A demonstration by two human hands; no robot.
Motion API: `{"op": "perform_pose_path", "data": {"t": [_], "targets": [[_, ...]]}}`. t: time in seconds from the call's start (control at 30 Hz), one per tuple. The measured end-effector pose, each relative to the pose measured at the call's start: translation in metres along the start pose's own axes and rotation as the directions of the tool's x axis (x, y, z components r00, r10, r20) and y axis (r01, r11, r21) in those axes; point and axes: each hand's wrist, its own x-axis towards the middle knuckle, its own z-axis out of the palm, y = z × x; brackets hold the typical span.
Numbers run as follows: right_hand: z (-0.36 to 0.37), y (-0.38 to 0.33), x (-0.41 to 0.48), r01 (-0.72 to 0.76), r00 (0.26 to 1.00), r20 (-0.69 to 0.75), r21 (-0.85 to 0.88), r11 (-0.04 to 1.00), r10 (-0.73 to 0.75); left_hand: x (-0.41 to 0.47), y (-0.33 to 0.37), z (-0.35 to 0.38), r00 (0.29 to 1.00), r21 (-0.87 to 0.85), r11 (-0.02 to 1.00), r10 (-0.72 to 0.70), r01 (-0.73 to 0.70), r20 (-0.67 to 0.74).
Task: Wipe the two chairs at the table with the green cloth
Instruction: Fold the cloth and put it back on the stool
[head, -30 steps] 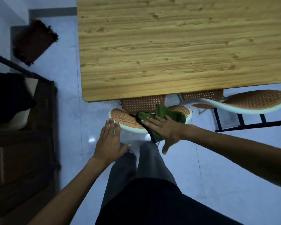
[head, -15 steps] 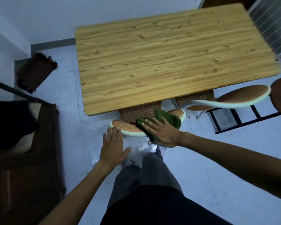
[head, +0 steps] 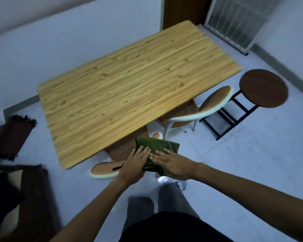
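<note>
The green cloth (head: 157,147) lies over the backrest top of the near chair (head: 104,170), a brown woven chair with a white rim pushed under the wooden table (head: 129,84). My left hand (head: 135,165) presses flat on the cloth's left edge. On the right part of the cloth my right hand (head: 173,165) lies flat, fingers spread. A second chair of the same kind (head: 215,100) stands to the right, also tucked under the table. Most of both seats is hidden by the tabletop.
A round dark-brown stool (head: 263,88) on a black frame stands right of the second chair. A dark mat (head: 12,135) lies on the floor at left. Dark wooden furniture (head: 33,198) fills the lower left. My legs stand just behind the near chair.
My left hand moved from the chair's rim onto the cloth beside my right hand. The view tilted up and turned, showing the whole table and the stool.
</note>
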Motion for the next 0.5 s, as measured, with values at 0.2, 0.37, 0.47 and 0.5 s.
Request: {"op": "perform_pose_path", "data": {"t": [0.2, 0.37, 0.47, 0.5], "targets": [[-0.012, 0.071, -0.085, -0.124, 0.98, -0.156, 0.009, 0.992, 0.124, 0.092, 0.06, -0.031, 0.98, 0.175, 0.964, 0.199, -0.2, 0.023], [-0.016, 0.14, -0.173, -0.341, 0.9, -0.258, 0.087, 0.936, 0.352, 0.201, 0.133, -0.038, 0.921, 0.255, 0.887, 0.386, -0.386, 0.053], [-0.023, 0.175, -0.237, -0.446, 0.821, -0.298, 0.198, 0.873, 0.487, 0.271, 0.187, -0.04, 0.862, 0.194, 0.84, 0.495, -0.507, 0.108], [-0.028, 0.186, -0.257, -0.469, 0.786, -0.321, 0.248, 0.848, 0.529, 0.293, 0.206, -0.042, 0.844, 0.152, 0.831, 0.524, -0.535, 0.113]]}}
